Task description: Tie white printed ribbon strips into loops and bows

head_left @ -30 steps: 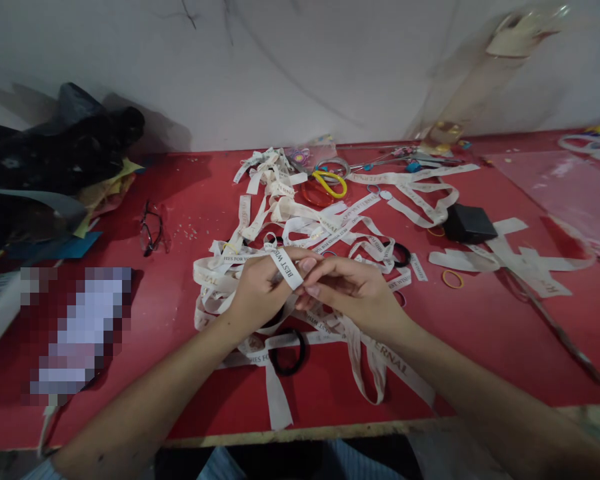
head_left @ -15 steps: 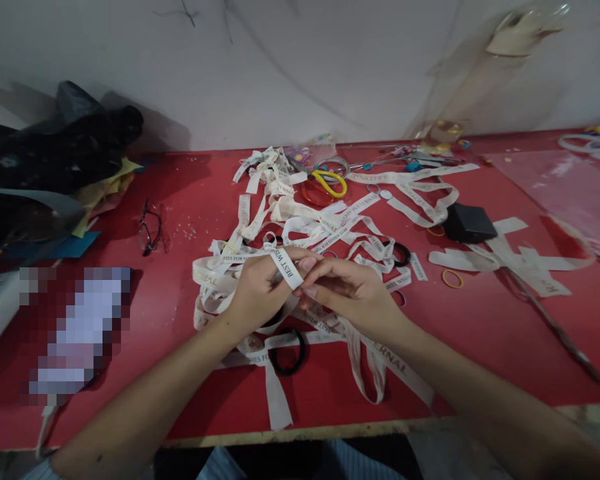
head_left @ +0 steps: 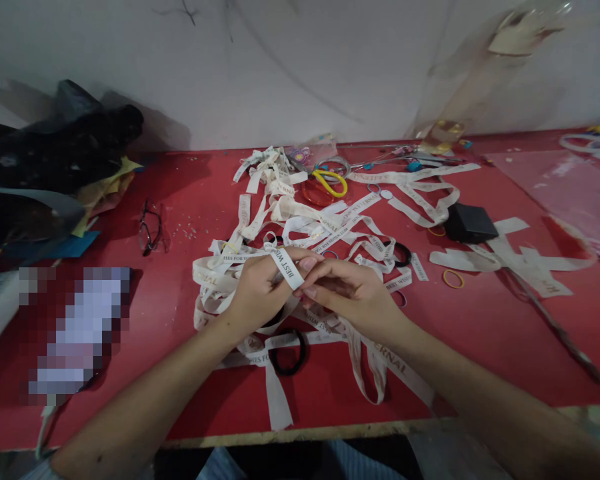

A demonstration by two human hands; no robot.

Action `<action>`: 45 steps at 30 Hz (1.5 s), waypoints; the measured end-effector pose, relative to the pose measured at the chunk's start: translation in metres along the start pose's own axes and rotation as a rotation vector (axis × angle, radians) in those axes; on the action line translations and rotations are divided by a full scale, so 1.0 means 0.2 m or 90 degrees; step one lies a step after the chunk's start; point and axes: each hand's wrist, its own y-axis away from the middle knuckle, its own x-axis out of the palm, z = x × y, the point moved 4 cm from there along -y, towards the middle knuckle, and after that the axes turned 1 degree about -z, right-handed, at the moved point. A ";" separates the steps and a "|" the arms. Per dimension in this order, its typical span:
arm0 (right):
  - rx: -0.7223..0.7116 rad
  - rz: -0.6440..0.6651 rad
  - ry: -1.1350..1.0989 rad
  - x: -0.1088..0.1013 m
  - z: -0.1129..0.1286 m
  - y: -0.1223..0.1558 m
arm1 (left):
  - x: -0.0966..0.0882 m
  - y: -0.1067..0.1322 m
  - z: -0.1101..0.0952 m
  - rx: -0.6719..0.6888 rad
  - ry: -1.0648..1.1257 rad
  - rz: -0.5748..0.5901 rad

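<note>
A cream printed ribbon (head_left: 286, 267) is wrapped over the thumb of my left hand (head_left: 260, 290), which is closed on it above a red table (head_left: 195, 200). My right hand (head_left: 353, 293) meets the left one, its fingers pinching the same ribbon. Under and behind both hands lies a tangled heap of the same ribbon (head_left: 305, 227). A black hair tie (head_left: 287, 353) lies just below my left wrist; another black hair tie (head_left: 403, 253) rests to the right of the heap.
Glasses (head_left: 149, 228) lie to the left. Dark bags and papers (head_left: 55, 153) fill the far left corner. Yellow-handled scissors (head_left: 330, 181), a small black box (head_left: 469, 223), a yellow rubber band (head_left: 452, 279) and a pink plastic sheet (head_left: 565, 190) sit at the back and right.
</note>
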 end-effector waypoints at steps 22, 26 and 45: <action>-0.006 0.004 0.008 0.00 0.00 0.00 | 0.00 0.01 0.00 0.009 -0.002 -0.003; -0.010 0.004 0.019 0.00 0.00 0.00 | 0.00 0.01 0.01 0.006 -0.004 -0.003; -0.031 -0.004 0.060 0.00 0.01 0.00 | 0.00 0.02 0.02 -0.013 -0.002 0.002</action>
